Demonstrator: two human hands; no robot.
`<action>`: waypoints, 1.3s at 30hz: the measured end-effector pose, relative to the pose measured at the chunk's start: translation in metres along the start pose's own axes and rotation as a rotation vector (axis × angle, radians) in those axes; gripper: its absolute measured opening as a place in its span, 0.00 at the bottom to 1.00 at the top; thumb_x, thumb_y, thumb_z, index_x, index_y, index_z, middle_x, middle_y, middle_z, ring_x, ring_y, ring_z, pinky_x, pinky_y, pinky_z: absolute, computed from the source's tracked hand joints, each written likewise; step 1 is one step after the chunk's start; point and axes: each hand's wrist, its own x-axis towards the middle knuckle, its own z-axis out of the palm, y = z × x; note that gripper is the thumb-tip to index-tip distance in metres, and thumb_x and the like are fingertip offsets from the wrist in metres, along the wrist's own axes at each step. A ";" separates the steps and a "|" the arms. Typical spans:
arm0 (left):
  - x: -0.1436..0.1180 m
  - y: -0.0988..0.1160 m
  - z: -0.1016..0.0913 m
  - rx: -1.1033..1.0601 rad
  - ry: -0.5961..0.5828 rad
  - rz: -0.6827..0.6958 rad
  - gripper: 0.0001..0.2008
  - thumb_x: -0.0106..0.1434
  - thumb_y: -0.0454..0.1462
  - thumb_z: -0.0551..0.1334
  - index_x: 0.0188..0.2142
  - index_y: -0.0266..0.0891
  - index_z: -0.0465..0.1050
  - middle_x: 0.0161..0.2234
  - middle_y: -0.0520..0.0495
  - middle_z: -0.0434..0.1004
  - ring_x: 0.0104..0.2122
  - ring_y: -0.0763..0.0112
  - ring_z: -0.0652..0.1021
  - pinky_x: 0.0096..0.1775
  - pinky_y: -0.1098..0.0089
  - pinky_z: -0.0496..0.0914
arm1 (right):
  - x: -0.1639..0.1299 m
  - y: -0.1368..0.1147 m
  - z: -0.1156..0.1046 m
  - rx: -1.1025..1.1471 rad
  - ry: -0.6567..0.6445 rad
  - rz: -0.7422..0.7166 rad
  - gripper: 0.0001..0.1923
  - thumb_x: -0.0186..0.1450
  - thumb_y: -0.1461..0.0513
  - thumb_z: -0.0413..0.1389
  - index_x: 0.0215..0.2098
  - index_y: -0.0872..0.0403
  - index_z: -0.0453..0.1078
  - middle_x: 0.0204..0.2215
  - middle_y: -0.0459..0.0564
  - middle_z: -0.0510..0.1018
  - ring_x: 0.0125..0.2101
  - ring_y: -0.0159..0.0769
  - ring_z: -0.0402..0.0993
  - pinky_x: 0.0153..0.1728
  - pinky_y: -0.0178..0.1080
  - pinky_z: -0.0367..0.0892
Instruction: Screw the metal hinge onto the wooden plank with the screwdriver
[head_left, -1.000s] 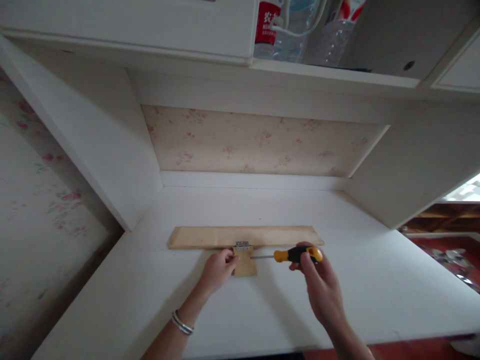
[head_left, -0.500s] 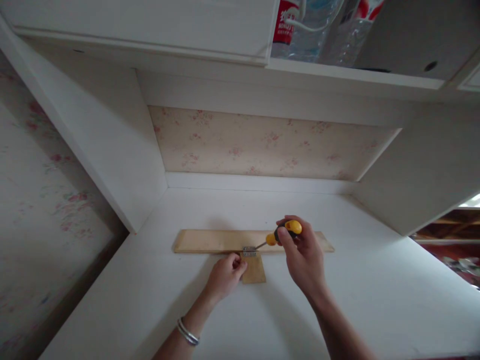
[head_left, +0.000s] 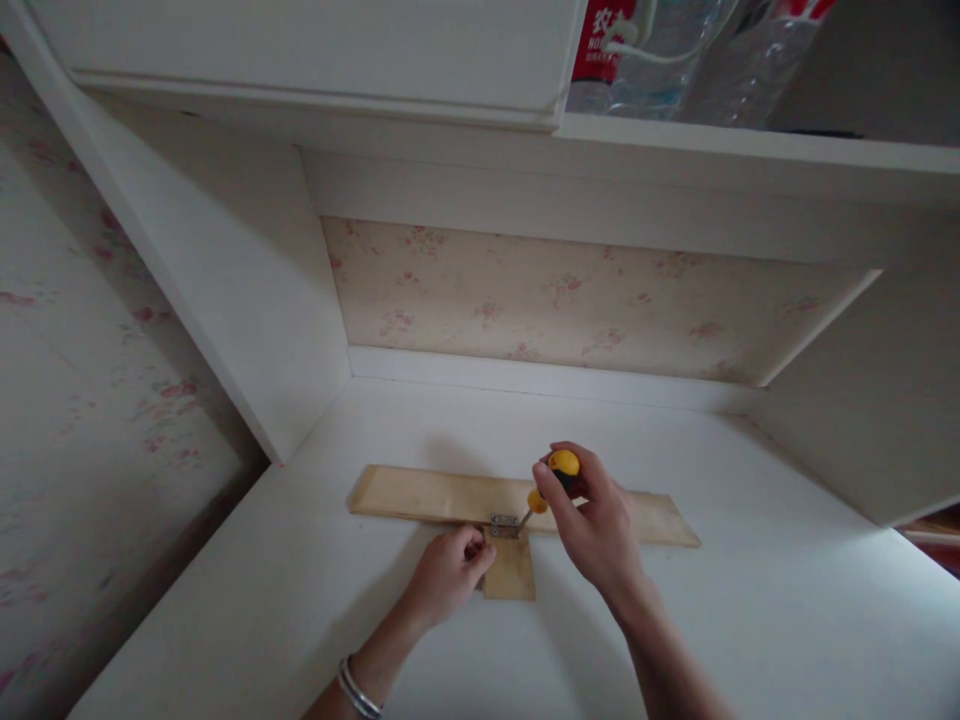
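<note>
Screwdriver [head_left: 551, 478], yellow and black handle, sits in the right hand [head_left: 596, 525], fingers wrapped tight around the grip, shaft angled down and to the left. Its tip meets the small metal hinge [head_left: 505, 524], though the tip itself is too small to tell whether it is seated in a screw. The hinge joins two pieces of pale wood: a long wooden strip [head_left: 435, 495] lying flat across the white desk [head_left: 750, 620], and a short wooden block [head_left: 511, 570] butted against the strip's near edge, pointing back toward the person. The left hand [head_left: 448, 572] is curled down on the desk, fingertips pressed against the left edge of the block right beside the hinge, pinning it; nothing is held in that hand. A silver bracelet [head_left: 358, 688] circles the left wrist. Up top, a shelf carries clear plastic water bottles [head_left: 660, 50], one with a red label. Flowered wallpaper [head_left: 570, 300] backs the desk alcove.
</note>
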 end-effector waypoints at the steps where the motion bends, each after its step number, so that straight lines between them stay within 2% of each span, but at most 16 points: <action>1: 0.000 0.000 0.000 0.004 0.002 0.001 0.14 0.61 0.45 0.56 0.33 0.38 0.72 0.31 0.48 0.77 0.31 0.68 0.76 0.32 0.73 0.63 | 0.003 0.000 0.000 -0.016 -0.011 -0.014 0.16 0.63 0.52 0.55 0.46 0.51 0.65 0.30 0.46 0.74 0.24 0.30 0.69 0.23 0.32 0.66; 4: 0.001 0.001 -0.001 0.018 0.005 -0.001 0.13 0.61 0.45 0.56 0.32 0.37 0.72 0.30 0.48 0.77 0.31 0.68 0.75 0.32 0.73 0.63 | 0.010 -0.002 -0.004 -0.063 -0.059 -0.048 0.16 0.63 0.52 0.55 0.45 0.51 0.65 0.29 0.45 0.74 0.24 0.30 0.69 0.24 0.32 0.65; 7: 0.002 0.002 -0.001 0.034 -0.001 0.000 0.14 0.61 0.45 0.56 0.31 0.37 0.72 0.30 0.49 0.77 0.31 0.68 0.75 0.32 0.73 0.62 | 0.015 -0.007 -0.010 -0.100 -0.166 -0.086 0.16 0.64 0.53 0.54 0.47 0.50 0.64 0.29 0.45 0.74 0.24 0.30 0.69 0.25 0.32 0.65; 10: 0.004 0.002 0.000 0.036 -0.005 -0.002 0.14 0.61 0.45 0.55 0.31 0.37 0.72 0.30 0.49 0.77 0.31 0.69 0.75 0.32 0.73 0.62 | 0.017 -0.013 -0.016 -0.116 -0.287 -0.156 0.15 0.65 0.54 0.52 0.49 0.49 0.62 0.31 0.45 0.74 0.25 0.31 0.69 0.28 0.33 0.65; 13: 0.004 0.001 0.001 0.033 -0.001 -0.015 0.13 0.61 0.45 0.56 0.31 0.37 0.72 0.29 0.49 0.76 0.30 0.69 0.74 0.31 0.73 0.61 | 0.018 -0.017 -0.023 -0.165 -0.338 -0.224 0.14 0.66 0.55 0.51 0.49 0.49 0.62 0.34 0.46 0.75 0.27 0.32 0.70 0.30 0.34 0.64; 16: 0.005 0.002 0.001 0.019 -0.008 -0.033 0.14 0.61 0.45 0.55 0.31 0.37 0.72 0.29 0.50 0.76 0.29 0.69 0.73 0.30 0.74 0.61 | 0.018 -0.016 -0.032 -0.261 -0.332 -0.260 0.13 0.67 0.54 0.49 0.47 0.49 0.63 0.34 0.46 0.75 0.29 0.34 0.72 0.30 0.35 0.63; 20: 0.005 0.005 0.001 -0.008 -0.020 -0.054 0.15 0.61 0.47 0.55 0.31 0.37 0.71 0.28 0.49 0.75 0.28 0.70 0.73 0.29 0.74 0.61 | 0.019 -0.009 -0.046 -0.507 -0.271 -0.252 0.15 0.66 0.48 0.47 0.38 0.51 0.63 0.22 0.44 0.73 0.20 0.36 0.70 0.20 0.35 0.53; 23: 0.005 0.008 0.001 -0.036 -0.045 -0.086 0.16 0.61 0.47 0.55 0.31 0.37 0.71 0.27 0.49 0.75 0.26 0.70 0.73 0.27 0.74 0.61 | 0.018 -0.004 -0.058 -0.667 -0.210 -0.215 0.18 0.65 0.45 0.47 0.34 0.50 0.63 0.17 0.42 0.70 0.15 0.37 0.67 0.18 0.35 0.46; 28: 0.004 0.012 -0.001 -0.011 -0.055 -0.096 0.17 0.61 0.48 0.54 0.31 0.37 0.71 0.27 0.50 0.75 0.25 0.71 0.72 0.28 0.74 0.61 | 0.011 0.003 -0.067 -0.589 -0.228 -0.209 0.16 0.66 0.48 0.46 0.34 0.50 0.64 0.18 0.41 0.71 0.18 0.35 0.69 0.20 0.35 0.52; 31: 0.003 0.011 0.000 0.002 -0.034 -0.072 0.16 0.61 0.48 0.55 0.31 0.37 0.72 0.27 0.50 0.75 0.28 0.69 0.73 0.29 0.73 0.61 | 0.011 0.004 -0.068 -0.563 -0.174 -0.202 0.15 0.66 0.49 0.47 0.35 0.50 0.65 0.18 0.42 0.71 0.18 0.34 0.69 0.21 0.35 0.54; 35: 0.003 0.010 0.001 0.015 -0.015 -0.046 0.16 0.61 0.47 0.55 0.30 0.37 0.71 0.28 0.49 0.75 0.29 0.69 0.73 0.30 0.74 0.61 | 0.020 -0.003 -0.071 -0.592 -0.091 -0.254 0.15 0.64 0.48 0.50 0.31 0.50 0.66 0.16 0.41 0.69 0.16 0.32 0.67 0.21 0.34 0.53; 39: 0.004 0.010 0.002 0.001 -0.014 -0.049 0.15 0.61 0.46 0.55 0.30 0.37 0.71 0.27 0.50 0.74 0.29 0.70 0.72 0.30 0.74 0.61 | 0.028 -0.010 -0.066 -0.525 -0.077 -0.266 0.14 0.63 0.49 0.50 0.30 0.50 0.66 0.16 0.41 0.69 0.16 0.31 0.66 0.21 0.34 0.54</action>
